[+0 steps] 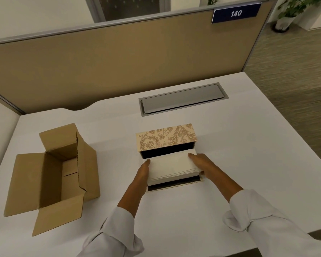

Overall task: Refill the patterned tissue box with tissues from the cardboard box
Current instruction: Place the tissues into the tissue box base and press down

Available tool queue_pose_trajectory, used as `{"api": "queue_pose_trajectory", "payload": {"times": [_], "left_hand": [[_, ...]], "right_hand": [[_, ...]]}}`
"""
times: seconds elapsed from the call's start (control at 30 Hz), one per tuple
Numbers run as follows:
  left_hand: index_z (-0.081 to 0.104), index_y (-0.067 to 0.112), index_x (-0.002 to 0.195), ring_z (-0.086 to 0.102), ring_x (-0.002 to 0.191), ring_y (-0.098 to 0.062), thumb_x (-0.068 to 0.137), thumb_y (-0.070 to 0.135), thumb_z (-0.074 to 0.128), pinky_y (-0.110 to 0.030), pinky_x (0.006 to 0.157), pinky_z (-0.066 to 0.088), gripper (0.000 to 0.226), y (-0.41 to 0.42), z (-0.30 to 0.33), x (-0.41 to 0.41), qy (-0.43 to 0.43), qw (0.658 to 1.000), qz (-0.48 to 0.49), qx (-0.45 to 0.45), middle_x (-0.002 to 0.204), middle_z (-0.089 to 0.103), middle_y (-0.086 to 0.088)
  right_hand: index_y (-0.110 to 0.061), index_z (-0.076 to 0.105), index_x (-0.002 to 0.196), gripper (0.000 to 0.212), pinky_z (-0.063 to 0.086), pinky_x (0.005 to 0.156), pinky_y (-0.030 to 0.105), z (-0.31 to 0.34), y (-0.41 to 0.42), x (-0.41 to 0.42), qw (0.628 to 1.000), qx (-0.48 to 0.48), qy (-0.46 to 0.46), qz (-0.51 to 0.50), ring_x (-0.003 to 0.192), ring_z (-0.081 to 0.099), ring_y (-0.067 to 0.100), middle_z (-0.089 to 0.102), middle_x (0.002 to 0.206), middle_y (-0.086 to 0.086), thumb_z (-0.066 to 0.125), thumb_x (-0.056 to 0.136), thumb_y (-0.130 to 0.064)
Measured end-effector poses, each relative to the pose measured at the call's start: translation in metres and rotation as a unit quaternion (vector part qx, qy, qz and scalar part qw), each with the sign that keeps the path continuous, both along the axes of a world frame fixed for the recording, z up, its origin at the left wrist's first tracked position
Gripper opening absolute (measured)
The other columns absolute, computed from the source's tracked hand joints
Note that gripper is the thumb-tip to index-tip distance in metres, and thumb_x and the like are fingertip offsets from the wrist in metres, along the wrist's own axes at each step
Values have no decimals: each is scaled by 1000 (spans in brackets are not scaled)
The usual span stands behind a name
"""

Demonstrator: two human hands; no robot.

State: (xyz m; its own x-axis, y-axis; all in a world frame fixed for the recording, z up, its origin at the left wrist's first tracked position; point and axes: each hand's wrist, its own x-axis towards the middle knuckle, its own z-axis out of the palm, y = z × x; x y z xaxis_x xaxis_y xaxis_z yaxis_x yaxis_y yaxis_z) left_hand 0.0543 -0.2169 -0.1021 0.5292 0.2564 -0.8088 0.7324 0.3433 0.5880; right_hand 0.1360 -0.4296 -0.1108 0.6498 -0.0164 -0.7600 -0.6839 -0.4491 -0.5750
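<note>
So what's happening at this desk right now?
A person is refilling a patterned tissue box. Both hands, left hand and right hand, hold a white stack of tissues by its ends, over the open box, whose lid is tipped up at the back. The cardboard box sits off to the left on the white desk, flaps open and looking empty.

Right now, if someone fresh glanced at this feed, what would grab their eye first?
Most likely the stack of white tissues at centre, gripped at its ends by the left hand and right hand over the open patterned tissue box. Next, the cardboard box on the left of the white desk, flaps open and looking empty. Behind, a blue sign reads 140.
</note>
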Motion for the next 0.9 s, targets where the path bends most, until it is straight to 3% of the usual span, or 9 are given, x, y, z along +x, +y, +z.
{"api": "queue_pose_trajectory", "payload": {"times": [0.2,0.4,0.47,0.5,0.57,0.67,0.77,0.83,0.9], "left_hand": [[42,5,137,50,121,-32,101,32,44,-43,106,42,45,-1,-2,-4,15,997,-49,56,134,53,-16],[36,6,142,48,126,-34,100,34,45,-46,107,41,51,-1,0,-9,16,995,-54,78,143,47,-18],[28,8,148,41,135,-35,100,36,45,-47,109,37,57,-2,7,-13,-6,989,-61,136,152,38,-17],[26,9,149,37,139,-36,100,36,45,-47,111,36,59,-2,10,-18,-31,977,-79,194,155,34,-16],[30,7,148,36,140,-34,100,31,48,-45,112,35,57,-5,19,-34,-114,920,-133,350,155,35,-17],[47,1,137,40,137,-36,97,22,52,-48,114,36,46,-25,25,-55,-242,770,-260,530,149,43,-21],[36,6,145,22,147,-38,97,24,46,-55,120,19,53,-58,18,-58,-244,664,-419,569,158,28,-20],[14,14,153,1,150,-36,100,31,38,-56,121,3,61,-73,11,-53,-200,634,-484,569,164,6,-16],[1,21,154,-9,150,-36,101,36,35,-56,120,-4,65,-79,2,-48,-168,623,-516,564,164,-6,-13]], "right_hand": [[-5,58,135,68,46,98,37,-4,-1,-7,989,-91,-98,57,121,58,33,62,135,16,42,97,-59],[-1,55,133,77,44,103,40,2,-3,-8,987,-106,-91,77,126,55,34,58,139,19,34,97,-65],[-7,57,125,69,45,102,41,13,-5,-4,981,-122,-144,54,126,55,35,58,140,19,35,96,-65],[-9,56,131,66,46,102,42,20,-6,-1,971,-133,-195,35,127,56,35,58,141,17,40,97,-63],[-9,55,135,58,49,99,41,38,-7,10,933,-140,-330,22,123,59,31,61,138,12,51,97,-52],[-11,61,126,42,47,95,36,62,5,38,866,-139,-466,113,121,57,27,63,131,9,60,96,-40],[-13,57,133,50,44,102,42,79,33,70,833,-170,-438,292,129,51,29,60,139,9,57,95,-46],[-15,50,143,59,37,111,49,83,50,85,801,-206,-392,403,135,48,31,53,148,11,52,97,-51],[-16,42,150,65,20,119,55,79,62,94,771,-232,-336,490,141,43,33,48,153,11,45,99,-55]]}}
